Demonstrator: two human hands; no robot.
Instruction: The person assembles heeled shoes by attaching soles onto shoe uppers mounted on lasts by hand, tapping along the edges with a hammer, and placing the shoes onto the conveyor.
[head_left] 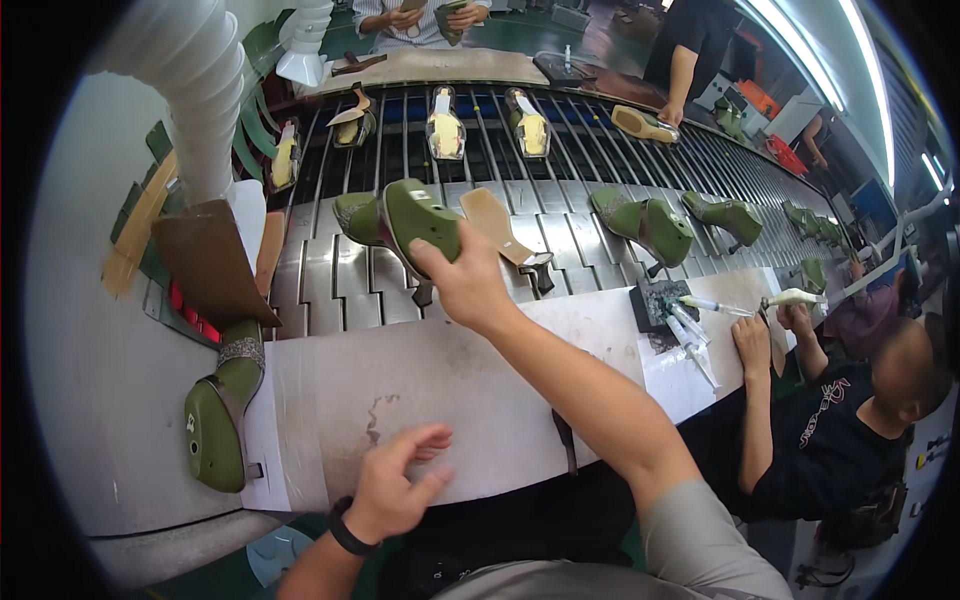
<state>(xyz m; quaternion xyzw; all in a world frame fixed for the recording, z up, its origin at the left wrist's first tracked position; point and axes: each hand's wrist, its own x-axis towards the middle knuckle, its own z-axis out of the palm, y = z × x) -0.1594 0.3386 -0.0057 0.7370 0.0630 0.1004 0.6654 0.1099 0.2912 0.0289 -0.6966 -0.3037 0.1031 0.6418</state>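
My right hand (470, 280) is closed around a green shoe last (425, 220), fitted with a glittery strap, and holds it over the near metal slats of the conveyor. A tan sole piece (490, 222) lies just beyond that hand. Lower down, my left hand (395, 485) hovers above the pale work surface (500, 400), its thumb and fingers apart and nothing in it. Another green shoe last (217, 430) with a glittery strap rests on its side at the left end of the surface.
Beyond, the conveyor (570, 130) carries more green lasts (650, 230) and clear-tipped forms (445, 125). A brown board (215, 260) and white duct (190, 90) stand left. Syringes (695, 340) lie by a black block (655, 303). A co-worker (840, 430) works at right; others stand across.
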